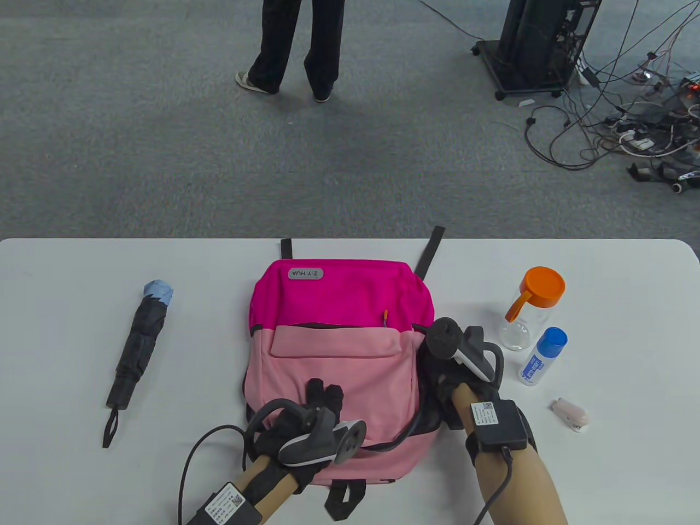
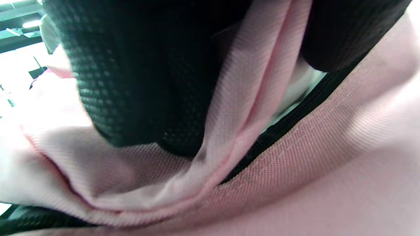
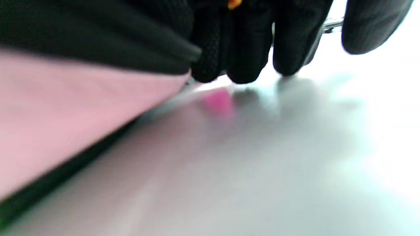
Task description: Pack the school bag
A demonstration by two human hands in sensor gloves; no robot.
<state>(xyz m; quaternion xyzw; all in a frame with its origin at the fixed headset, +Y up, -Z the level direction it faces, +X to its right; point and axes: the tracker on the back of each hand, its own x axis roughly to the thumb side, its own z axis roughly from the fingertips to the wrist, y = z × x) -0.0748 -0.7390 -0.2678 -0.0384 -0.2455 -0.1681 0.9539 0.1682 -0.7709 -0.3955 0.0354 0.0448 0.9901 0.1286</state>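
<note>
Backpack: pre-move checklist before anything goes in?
1. Backpack flat on table, front up: ok.
2. Left hand on the light pink front panel, fabric bunched by its fingers beside a black zipper line: ok.
3. Right hand at the bag's right edge, fingertips near the table: ok; actual grip: cannot tell.
4. Main compartment open: cannot tell.
5. Items unpacked: umbrella left; orange-lid bottle, blue-cap bottle, small pink item right: ok.
</note>
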